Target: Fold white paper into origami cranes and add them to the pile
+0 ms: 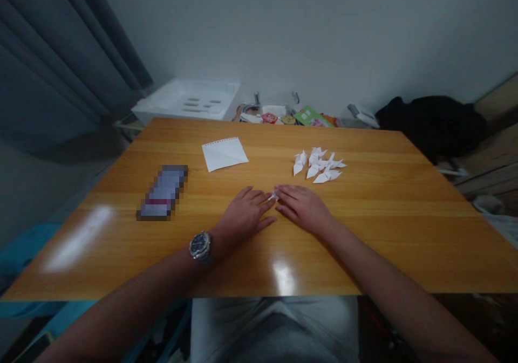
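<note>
My left hand (245, 215) and my right hand (301, 206) lie flat on the wooden table (364, 233), fingertips meeting over a small folded white paper piece (274, 196). Fingers of both hands are stretched out and press on the paper, most of which is hidden beneath them. A wristwatch (200, 245) sits on my left wrist. A cluster of several folded white paper cranes (319, 166) lies just beyond my right hand. A blank white paper sheet (224, 153) lies further back, left of centre.
A blurred rectangular object (164, 192) lies on the table to the left of my hands. Behind the table stand a white tray-like box (188, 100), assorted clutter (291, 116) and a black bag (433, 120). A grey curtain (52, 61) hangs at left.
</note>
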{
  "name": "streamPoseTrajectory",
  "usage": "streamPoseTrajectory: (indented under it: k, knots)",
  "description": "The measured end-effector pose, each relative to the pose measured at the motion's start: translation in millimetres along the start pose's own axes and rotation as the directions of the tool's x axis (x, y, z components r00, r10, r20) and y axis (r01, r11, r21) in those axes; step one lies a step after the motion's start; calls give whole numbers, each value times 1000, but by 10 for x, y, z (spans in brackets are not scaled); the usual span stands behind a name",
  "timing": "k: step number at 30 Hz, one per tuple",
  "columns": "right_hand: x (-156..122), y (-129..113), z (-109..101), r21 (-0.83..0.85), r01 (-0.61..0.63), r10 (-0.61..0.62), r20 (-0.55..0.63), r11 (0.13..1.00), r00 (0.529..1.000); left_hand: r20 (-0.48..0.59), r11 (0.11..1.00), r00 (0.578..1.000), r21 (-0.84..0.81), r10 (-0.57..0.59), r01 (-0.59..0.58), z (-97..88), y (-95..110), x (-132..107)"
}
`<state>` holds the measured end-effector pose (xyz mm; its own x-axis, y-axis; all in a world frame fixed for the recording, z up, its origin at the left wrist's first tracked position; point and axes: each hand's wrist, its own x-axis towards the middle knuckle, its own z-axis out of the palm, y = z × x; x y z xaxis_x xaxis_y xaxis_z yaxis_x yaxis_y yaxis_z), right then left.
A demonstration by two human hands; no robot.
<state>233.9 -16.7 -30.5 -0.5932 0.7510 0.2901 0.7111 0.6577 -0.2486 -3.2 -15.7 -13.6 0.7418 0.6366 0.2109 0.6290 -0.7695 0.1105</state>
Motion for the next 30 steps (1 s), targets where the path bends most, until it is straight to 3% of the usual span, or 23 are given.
streamPoseTrajectory:
  k: [4, 12, 20, 30]
  knots:
    - [-52, -40, 7, -2, -13, 13, 111, 1000, 994, 3, 1000, 1000, -4, -14, 14, -12, 34, -1]
    - [-125, 28, 38, 13, -29, 27, 162, 999, 986, 2, 999, 1000, -24, -27, 27, 4, 30, -18]
    - [-104, 28, 25, -28, -132, 134, 113, 991, 985, -12, 999, 1000, -32, -5, 5, 24, 15, -14]
    - [-88, 73, 58, 42, -137, 134, 77, 990, 988, -32, 1000, 999, -28, -3, 2, 38, 27, -9]
